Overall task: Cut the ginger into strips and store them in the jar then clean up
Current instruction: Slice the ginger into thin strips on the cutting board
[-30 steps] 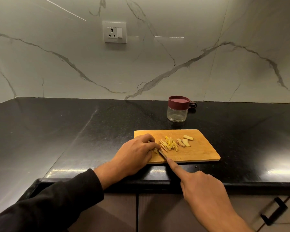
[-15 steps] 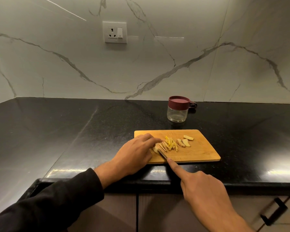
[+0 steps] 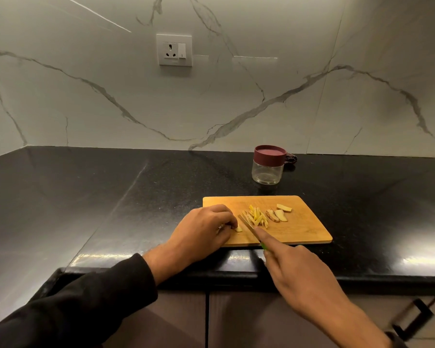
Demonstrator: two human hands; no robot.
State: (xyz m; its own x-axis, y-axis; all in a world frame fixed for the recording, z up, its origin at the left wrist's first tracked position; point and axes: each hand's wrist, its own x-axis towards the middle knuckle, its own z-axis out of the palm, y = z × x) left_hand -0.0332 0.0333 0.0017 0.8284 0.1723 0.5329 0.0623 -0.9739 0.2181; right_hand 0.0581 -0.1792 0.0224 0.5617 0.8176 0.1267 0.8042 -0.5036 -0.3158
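Your left hand (image 3: 202,228) curls over a small piece of ginger (image 3: 238,229) at its fingertips, knuckles bent back so the piece stays pinned and the fingers keep clear of the edge. Your right hand (image 3: 296,270) grips the knife (image 3: 246,224), forefinger laid along the spine to steady the blade, which sits between the held piece and the strips (image 3: 258,218); the handle is mostly hidden under your palm, though a sliver of green suggests its colour. The strips lie just right of the blade, pushed aside to leave cutting room, and the slices (image 3: 278,214) not yet cut wait beyond them on the board (image 3: 309,229). The board sits at the near edge of the desk (image 3: 111,197), within easy reach. The jar (image 3: 268,168) stands behind the board, lid (image 3: 269,153) on, empty as far as I can tell, ready for the strips
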